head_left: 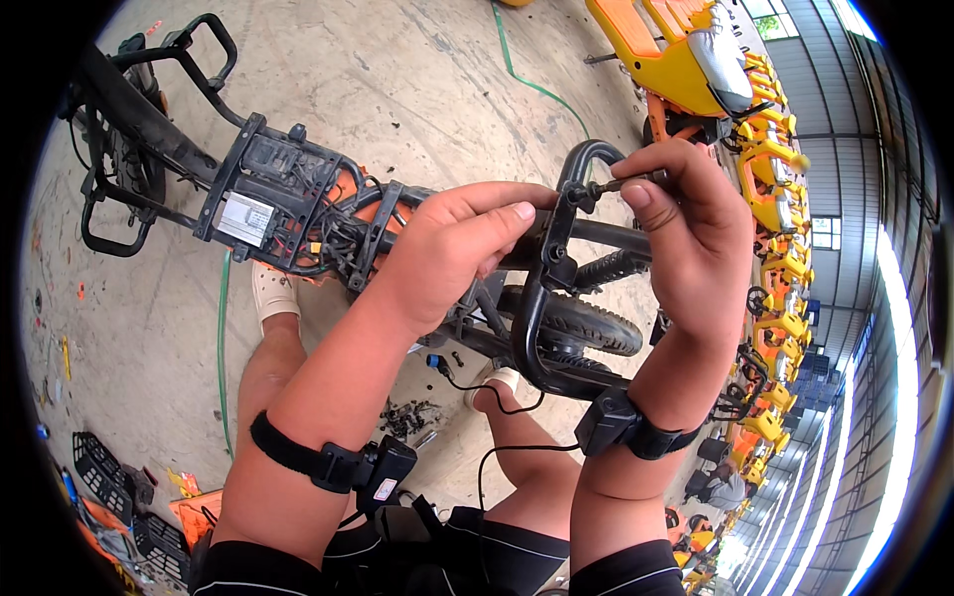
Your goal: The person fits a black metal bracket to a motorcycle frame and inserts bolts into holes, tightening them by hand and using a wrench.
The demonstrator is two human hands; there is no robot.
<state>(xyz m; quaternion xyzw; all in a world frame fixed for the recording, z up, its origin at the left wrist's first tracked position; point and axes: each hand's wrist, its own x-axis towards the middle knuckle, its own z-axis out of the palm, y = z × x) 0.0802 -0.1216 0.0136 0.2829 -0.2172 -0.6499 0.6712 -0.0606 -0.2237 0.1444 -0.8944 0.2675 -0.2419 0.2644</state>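
A stripped two-wheeler frame (373, 223) runs across the view, with a black tubular bar (530, 318) bent into a loop at its right end. Between thumb and index finger, my right hand (696, 223) pinches a slim dark metal rod (624, 183). The rod's tip points left at a small black fitting (583, 195) on the bar's bracket; whether it is inside the fitting I cannot tell. My left hand (447, 243) is closed at the bracket's left side, index finger reaching to it. What lies under those fingertips is hidden.
Below the bar is a black tyre (591, 326). A blue-tipped cable (437, 365) and loose small parts (407, 417) lie on the concrete floor. Black plastic grates (102, 472) are at lower left. Yellow vehicle bodies (686, 55) line the right side.
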